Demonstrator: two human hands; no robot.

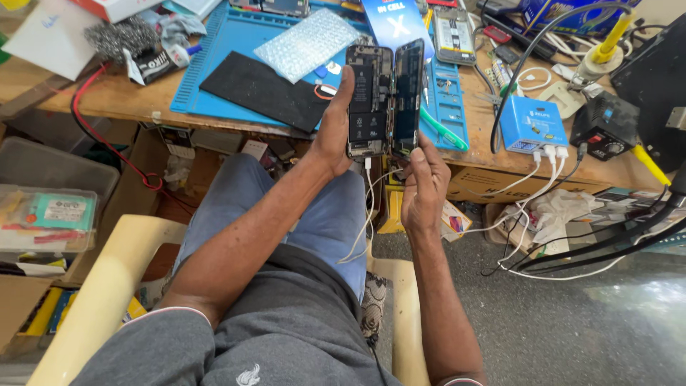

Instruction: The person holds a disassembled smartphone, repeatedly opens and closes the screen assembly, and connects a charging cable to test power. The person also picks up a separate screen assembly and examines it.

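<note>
Grey shirt [286, 343] and jeans fill my lower view. Above them my left hand [334, 132] wraps the opened phone body [369, 100], thumb up its side; my right hand [423, 187] pinches the screen panel [408, 96] beside it, over the blue mat [236, 36].

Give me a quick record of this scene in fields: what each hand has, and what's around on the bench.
left hand: holds the opened phone body, insides showing
right hand: at the lower edge of the phone screen, which stands hinged open beside the body
cable: white cable hangs below the phone
bench: blue work mat, black pad, bubble wrap
right of bench: blue box with white plugs
seat: cream plastic chair
</note>
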